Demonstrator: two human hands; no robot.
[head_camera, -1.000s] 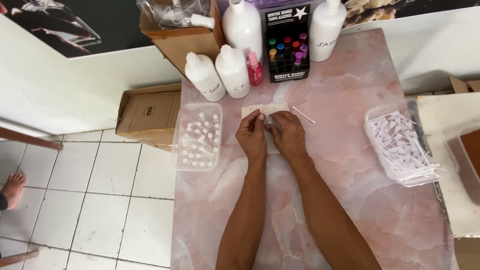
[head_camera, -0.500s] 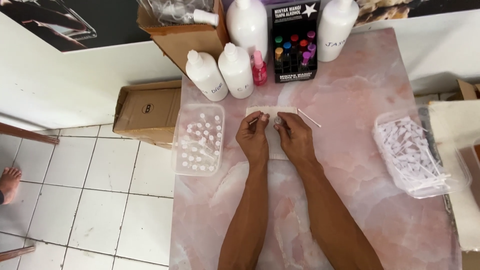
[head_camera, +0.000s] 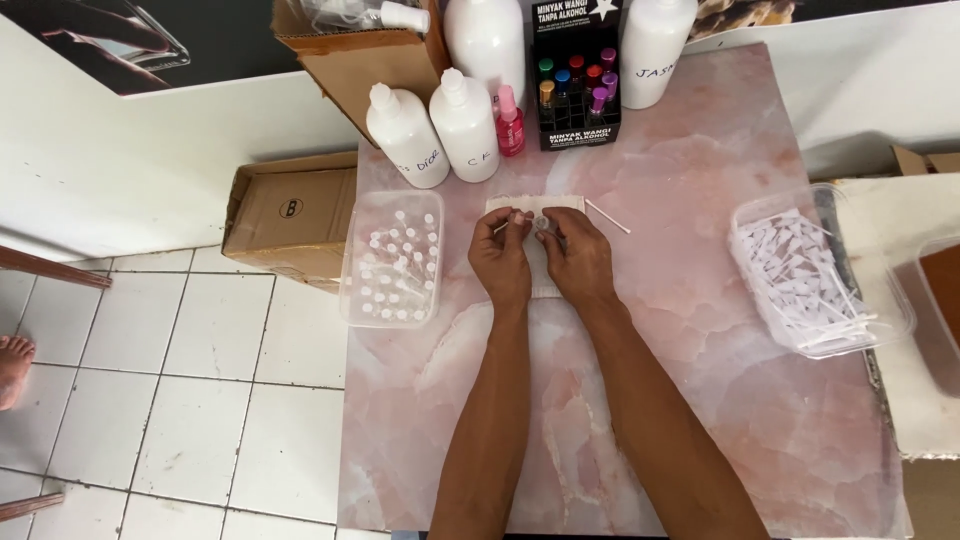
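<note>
Both hands are meeting over a white paper towel (head_camera: 535, 205) on the pink table (head_camera: 720, 330); the left hand (head_camera: 500, 262) and right hand (head_camera: 578, 258) are pinching a tiny clear vial (head_camera: 540, 222); many capped vials are already sitting in the clear tray (head_camera: 392, 256), so the work seems well along.

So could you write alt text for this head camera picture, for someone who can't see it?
Two bare hands, left hand and right hand, meet over a white cloth on a pink marble table, pinching something too small to tell. A clear tub of small vials sits left, a tub of white strips right, white bottles behind.
</note>
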